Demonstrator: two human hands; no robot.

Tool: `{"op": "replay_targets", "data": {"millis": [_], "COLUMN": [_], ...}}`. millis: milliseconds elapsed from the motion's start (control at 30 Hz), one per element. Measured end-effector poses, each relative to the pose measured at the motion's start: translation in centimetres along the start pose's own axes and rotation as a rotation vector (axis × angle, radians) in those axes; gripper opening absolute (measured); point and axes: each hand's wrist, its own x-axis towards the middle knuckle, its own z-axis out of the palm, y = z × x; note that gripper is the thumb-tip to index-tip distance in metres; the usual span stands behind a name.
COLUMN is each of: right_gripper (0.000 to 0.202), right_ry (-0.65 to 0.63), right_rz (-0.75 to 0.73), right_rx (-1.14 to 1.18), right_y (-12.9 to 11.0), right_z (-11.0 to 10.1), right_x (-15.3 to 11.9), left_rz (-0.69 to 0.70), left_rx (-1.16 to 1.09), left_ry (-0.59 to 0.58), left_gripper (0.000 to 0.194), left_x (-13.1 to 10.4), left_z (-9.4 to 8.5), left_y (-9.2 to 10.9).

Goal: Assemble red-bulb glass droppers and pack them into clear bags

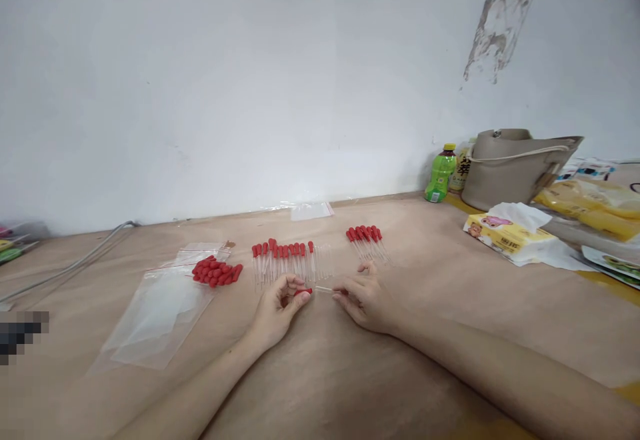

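Between thumb and fingers, my left hand (pixel 281 307) pinches a red rubber bulb (pixel 304 291). My right hand (pixel 364 299) grips a thin clear tube (pixel 324 289), whose free end points at the bulb with a small gap between them. Just beyond the hands lies a row of droppers with red bulbs (pixel 286 252), with several bare clear tubes (pixel 325 261) at its right end. A smaller group of red-topped droppers (pixel 365 235) rests farther right. To the left, loose red bulbs (pixel 215 272) are heaped on clear plastic bags (pixel 163 317).
Brown paper (pixel 320 373) covers the table up to the wall. At the right are a green bottle (pixel 440 175), a grey-beige bag (pixel 510 170), a tissue pack (pixel 507 235) and yellow packages (pixel 595 203). A grey cable (pixel 85 260) runs along the left.
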Motion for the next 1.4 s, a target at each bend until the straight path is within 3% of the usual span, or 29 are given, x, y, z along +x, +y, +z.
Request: {"op": "replay_targets", "data": {"millis": [200,400,567,800,1067,1233,1400], "right_gripper": [0.016,0.019,0.018,0.018,0.017,0.013,0.007], "right_ry": [-0.018,-0.119,-0.216,-0.239,-0.138,-0.126,-0.125], "right_rz": [-0.023,-0.036,-0.005,-0.065,-0.144,-0.050,0.029], "right_rx": [-0.040,-0.002,0.101,0.064,-0.104,0.061,0.133], "right_y": [-0.3,-0.3,0.1,0.8,0.1,0.1,0.4], "right_z": [0.0,-0.4,-0.8,-1.2,-0.5,-0.5,-0.5], "right_x": [0.2,0.4,0.6,1.0,0.5,0.7,0.6], "left_rz": [-0.036,-0.034,-0.016,-0.034,0.072,0.128,0.046], "left_rx": [-0.037,0.065,0.116,0.200,0.390,0.333,0.303], "left_ry": [-0.070,-0.132,-0.204,-0.283,-0.169,-0.030,-0.040], "left_gripper": [0.025,0.026,0.020,0.021,0.021,0.023,0.022], "left_x": [-0.1,-0.4,-0.9,-1.1,-1.1,-0.9,-0.8], "left_z": [0.2,0.2,0.1,0.0,0.3,0.3,0.4], "left_y": [0.2,-0.1,0.7,1.5,1.1,0.3,0.4]}}
